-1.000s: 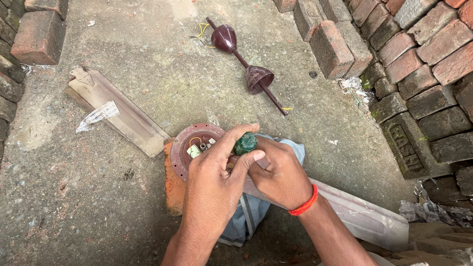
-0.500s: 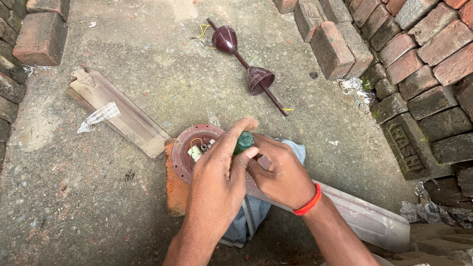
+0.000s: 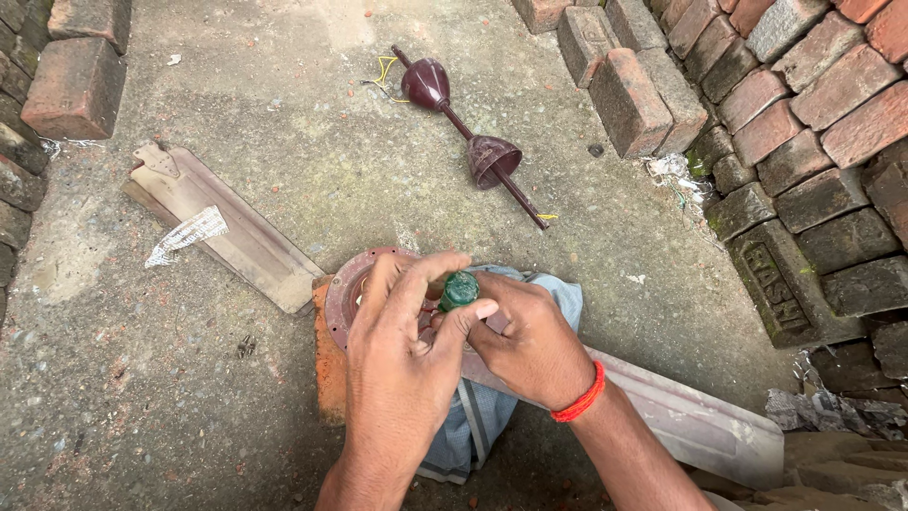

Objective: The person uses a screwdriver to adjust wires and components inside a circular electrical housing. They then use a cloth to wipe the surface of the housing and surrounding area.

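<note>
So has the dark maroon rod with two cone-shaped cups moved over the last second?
No. The dark maroon rod with two cone-shaped cups lies in the same place on the concrete floor, just left of the brick row.

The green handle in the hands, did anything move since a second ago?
Barely. Both hands stay closed on the green-handled tool over the round reddish motor plate; the left hand shifted its fingers slightly, the right hand kept its hold. The maroon fan rod and the fan blade stayed put.
</note>
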